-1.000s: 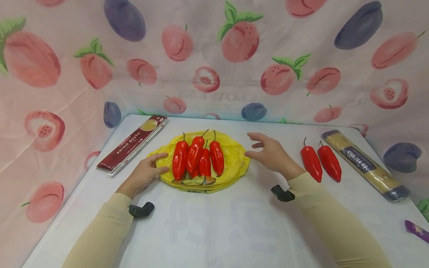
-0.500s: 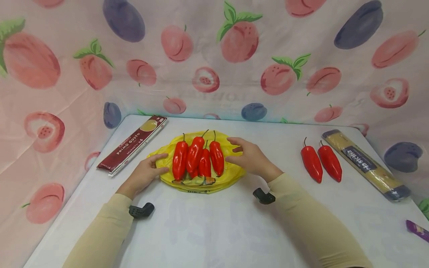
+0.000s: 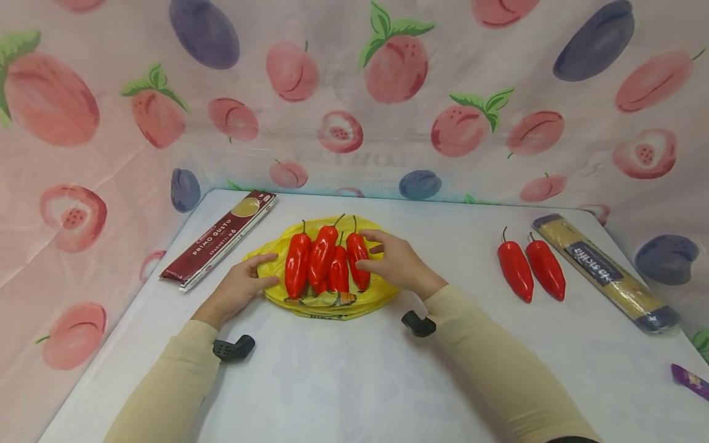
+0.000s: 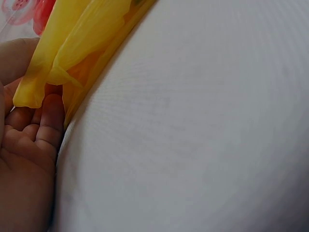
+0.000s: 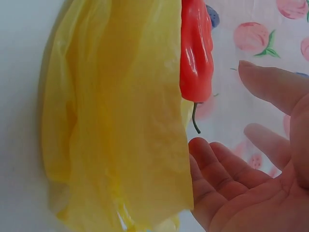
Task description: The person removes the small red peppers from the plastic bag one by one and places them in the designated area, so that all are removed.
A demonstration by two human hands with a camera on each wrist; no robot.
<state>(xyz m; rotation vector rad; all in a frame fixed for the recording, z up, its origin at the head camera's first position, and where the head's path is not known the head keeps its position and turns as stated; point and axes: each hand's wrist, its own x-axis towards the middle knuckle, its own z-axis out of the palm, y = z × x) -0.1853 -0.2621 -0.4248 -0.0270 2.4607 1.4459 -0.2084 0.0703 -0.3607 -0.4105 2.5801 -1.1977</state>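
A yellow plastic bag (image 3: pixel 332 310) lies on the white table, with several shiny red chili peppers (image 3: pixel 322 255) on it, stems pointing away. My left hand (image 3: pixel 237 289) is at the bag's left edge. In the left wrist view, the bag's edge (image 4: pixel 36 82) passes between its thumb and curled fingers. Over the bag's right side, my right hand (image 3: pixel 401 264) has thumb and fingers spread beside the rightmost pepper (image 3: pixel 357 261). The right wrist view shows a gap between that hand's thumb and a red pepper (image 5: pixel 197 53), with nothing in its palm.
Two more red peppers (image 3: pixel 515 271) lie to the right, next to a clear pack of spaghetti (image 3: pixel 604 271). A maroon spaghetti pack (image 3: pixel 216 240) lies at the left. A small purple wrapper (image 3: pixel 689 379) sits at the right edge. Fruit-print cloth (image 3: pixel 388 141) stands behind the table.
My right hand has moved left from beyond the bag's right edge to the rightmost pepper on it. My left hand and the peppers have stayed in place.
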